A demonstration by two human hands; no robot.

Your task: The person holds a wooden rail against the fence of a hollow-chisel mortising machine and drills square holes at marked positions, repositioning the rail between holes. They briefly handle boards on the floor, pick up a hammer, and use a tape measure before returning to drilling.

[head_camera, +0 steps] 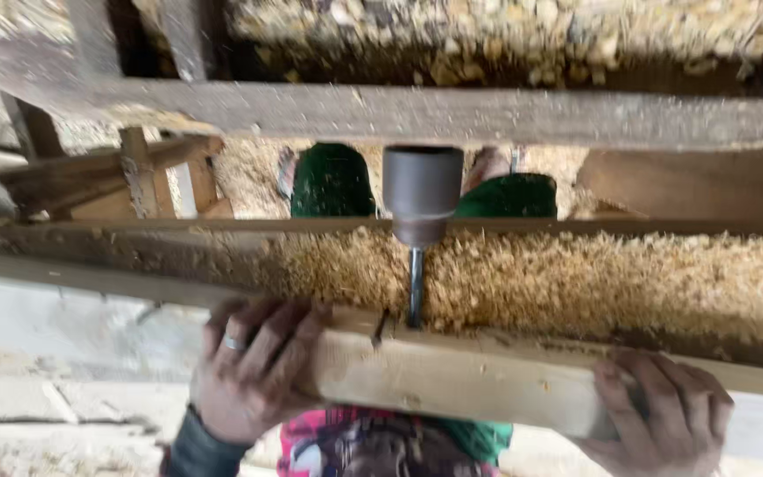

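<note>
Sawdust lies thick over this rough wooden workshop, piled along the machine bed (576, 283) and heaped in the background. Nearest the camera, the left hand (253, 371), a ring on one finger, is clenched around the near end of a pale wooden block (452, 375), fingers wrapped over its top; the right hand (664, 420) grasps the block's other end, fingers curled over the edge. Both press the block against the bed, directly under a drill bit (414, 287) that points down from a grey metal chuck (421, 190) and meets the block's top face, beside a dark slot (380, 327) already cut there. As I judge it, the left fingers sit close to the bit, so a slip or a grabbing bit could twist the block and pull them in. The block looks freshly sawn, light, squared, with small knots and dust on it. Behind the chuck runs a weathered beam (487, 115), and beyond it someone's green trousers (333, 181) show above the shavings.
</note>
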